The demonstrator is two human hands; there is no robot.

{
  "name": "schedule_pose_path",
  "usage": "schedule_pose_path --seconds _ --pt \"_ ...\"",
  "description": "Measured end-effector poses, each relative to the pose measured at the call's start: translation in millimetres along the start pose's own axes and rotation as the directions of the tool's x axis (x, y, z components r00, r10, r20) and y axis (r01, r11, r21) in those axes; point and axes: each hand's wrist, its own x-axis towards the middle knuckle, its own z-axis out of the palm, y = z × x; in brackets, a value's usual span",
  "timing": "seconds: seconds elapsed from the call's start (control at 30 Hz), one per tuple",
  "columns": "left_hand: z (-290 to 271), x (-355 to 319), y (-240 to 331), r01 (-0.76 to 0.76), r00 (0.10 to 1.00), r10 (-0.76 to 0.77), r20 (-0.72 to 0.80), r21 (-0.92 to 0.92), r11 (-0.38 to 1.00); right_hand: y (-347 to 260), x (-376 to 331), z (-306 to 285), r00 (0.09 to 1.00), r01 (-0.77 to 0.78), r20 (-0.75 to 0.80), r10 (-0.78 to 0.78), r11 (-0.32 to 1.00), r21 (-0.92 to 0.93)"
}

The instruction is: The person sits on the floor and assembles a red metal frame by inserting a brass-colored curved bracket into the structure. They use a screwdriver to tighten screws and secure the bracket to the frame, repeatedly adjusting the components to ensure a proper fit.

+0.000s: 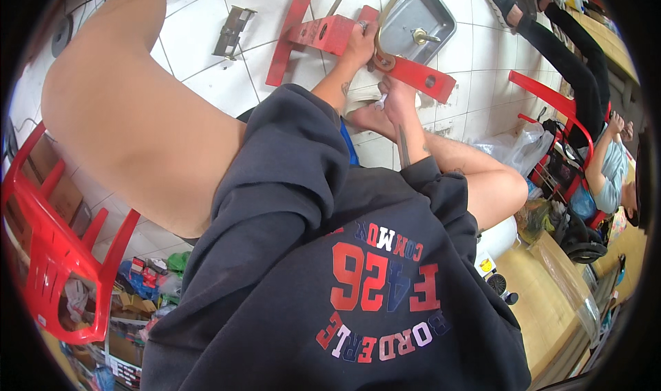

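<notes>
A red metal frame (pixel 330 34) with a crossbar at its left end and a holed arm on the right lies on the tiled floor ahead of me. My left hand (pixel 359 46) is closed at the frame's middle, its fingers curled by a small metal fastener. Just nearer and to the right, my right hand (pixel 401 100) is closed around a silver wrench (pixel 381 102), below the frame's right arm; one wrench end sticks out of the fist. A curved metal strip (pixel 383 20) rises from the frame, its ringed lower end between my hands.
Beyond the frame sits a grey metal tray (pixel 444 29) holding a brass-coloured threaded part (pixel 421 37). A dark metal bracket (pixel 234 33) lies to the left. Red plastic chairs (pixel 69 281) stand at both sides. At right, another person (pixel 606 163) sits near bags and a wooden board (pixel 537 301).
</notes>
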Motion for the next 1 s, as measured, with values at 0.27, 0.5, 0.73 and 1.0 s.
schedule_pose_path --seconds 0.27,0.5,0.73,1.0 --pt "10 22 -4 -0.057 0.998 0.057 0.009 0.051 0.997 0 8 -10 0.995 -0.08 0.055 0.079 0.997 0.017" --pt "30 41 -45 0.04 0.986 -0.033 -0.162 0.038 0.998 5 13 -18 0.988 -0.128 0.097 0.121 0.989 0.075" --pt "36 37 -34 0.069 0.988 -0.091 -0.122 -0.171 0.983 5 12 -19 0.989 -0.118 0.099 0.107 0.988 0.103" --pt "35 43 -41 0.089 0.981 -0.123 -0.148 -0.219 0.972 2 11 -11 0.997 -0.08 -0.007 0.08 0.994 -0.071"
